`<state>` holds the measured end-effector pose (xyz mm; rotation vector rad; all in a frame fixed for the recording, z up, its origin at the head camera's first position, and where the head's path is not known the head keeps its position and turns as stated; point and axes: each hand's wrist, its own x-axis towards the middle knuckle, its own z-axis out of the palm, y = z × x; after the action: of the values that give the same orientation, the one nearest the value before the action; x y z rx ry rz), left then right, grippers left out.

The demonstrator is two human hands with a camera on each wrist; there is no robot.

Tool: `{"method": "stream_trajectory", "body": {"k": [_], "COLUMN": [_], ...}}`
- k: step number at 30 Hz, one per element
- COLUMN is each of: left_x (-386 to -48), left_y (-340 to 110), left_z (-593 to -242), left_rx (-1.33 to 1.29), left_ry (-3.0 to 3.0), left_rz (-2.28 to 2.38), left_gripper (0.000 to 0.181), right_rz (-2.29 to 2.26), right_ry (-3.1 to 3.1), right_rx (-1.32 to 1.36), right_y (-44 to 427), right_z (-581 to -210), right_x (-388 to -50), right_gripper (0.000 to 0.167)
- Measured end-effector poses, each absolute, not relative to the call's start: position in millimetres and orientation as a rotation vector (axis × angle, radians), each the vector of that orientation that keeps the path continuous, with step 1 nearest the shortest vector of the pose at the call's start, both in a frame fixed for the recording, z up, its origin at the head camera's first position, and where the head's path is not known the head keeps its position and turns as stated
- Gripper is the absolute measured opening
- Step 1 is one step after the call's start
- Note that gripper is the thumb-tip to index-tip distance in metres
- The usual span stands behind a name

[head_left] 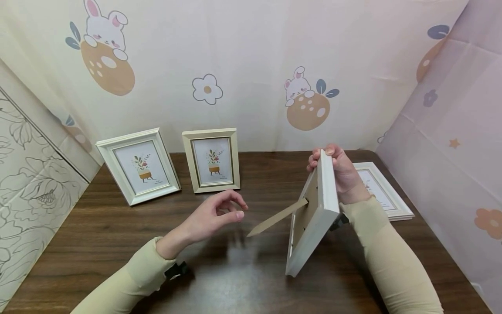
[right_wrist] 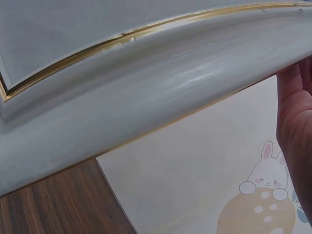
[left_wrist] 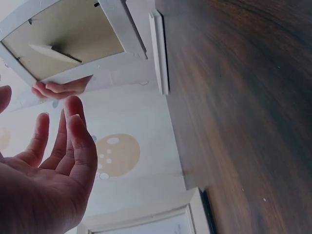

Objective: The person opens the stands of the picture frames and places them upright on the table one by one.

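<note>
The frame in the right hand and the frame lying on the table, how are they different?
The held frame is tilted up in the right hand; the lying frame is flat on the table. In the head view, the held frame shows its brown back, while the lying frame shows its picture. The held frame's leg sticks out; the lying frame shows none. Both have white borders.
</note>
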<state>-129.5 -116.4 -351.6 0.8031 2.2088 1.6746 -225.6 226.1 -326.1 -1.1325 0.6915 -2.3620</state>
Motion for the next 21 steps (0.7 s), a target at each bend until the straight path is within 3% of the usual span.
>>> {"method": "stream_trajectory", "body": {"k": [12, 21], "left_x": [-130.8, -130.0], "left_y": [-130.3, -144.4], "left_z": [-364.9, -373.9], "left_rx": [0.810, 0.731], "left_ry": [2.199, 2.205], "left_rz": [1.600, 1.570], "left_gripper": [0.013, 0.006], "right_rz": [-2.373, -2.518], "right_ry": [0.750, 0.874], "right_rx": [-1.156, -1.018], "right_y": [248.1, 273.6], "right_z": [-328.0, -328.1], "right_x": [-230.4, -232.2], "right_gripper": [0.016, 0.013]}}
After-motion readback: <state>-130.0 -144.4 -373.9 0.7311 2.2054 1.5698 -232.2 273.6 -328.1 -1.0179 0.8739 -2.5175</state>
